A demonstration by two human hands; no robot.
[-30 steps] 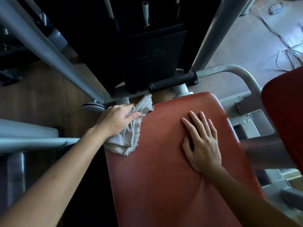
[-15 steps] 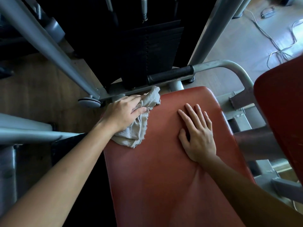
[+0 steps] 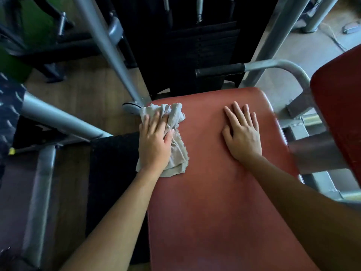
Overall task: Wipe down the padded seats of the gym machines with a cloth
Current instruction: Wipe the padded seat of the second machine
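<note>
- Far left, a dark plate with a raised tread pattern (image 3: 9,106) shows up blurred, and a grey steel tube (image 3: 62,118) runs from it towards the seat.
- Wooden floor (image 3: 82,89) lies under the frame, with a black mat (image 3: 113,163) just beside the seat's left edge.
- A slanted grey post (image 3: 105,47) comes down to a round foot (image 3: 130,105) right at the seat's far left corner.
- Here's the left hand (image 3: 154,141): it lies flat on top of the cloth, fingers straight and close together, thumb out to the right, pressing down and not clutching.
- The cloth (image 3: 175,133), pale grey, crumpled and frayed at the hem, sits on the far left corner of the seat; its left side hangs over the seat's left edge, and bunched folds poke out past the fingertips.
- The seat (image 3: 214,202) itself is a broad red padded cushion filling the middle of the view, its surface dull and smooth.
- Behind the seat's far edge stands the black weight stack (image 3: 203,47), with metal rods above it.
- Over to the right hand (image 3: 242,133): palm down on the bare cushion near the far right corner, fingers spread and straight, holding nothing, well apart from the cloth.
- Just beyond the far edge, a bar with a black grip (image 3: 218,71) continues into a curved grey tube bending down the seat's right side.
- At the right edge of the view, a second red pad (image 3: 340,106) stands beside the seat; how it is mounted is hard to make out.
</note>
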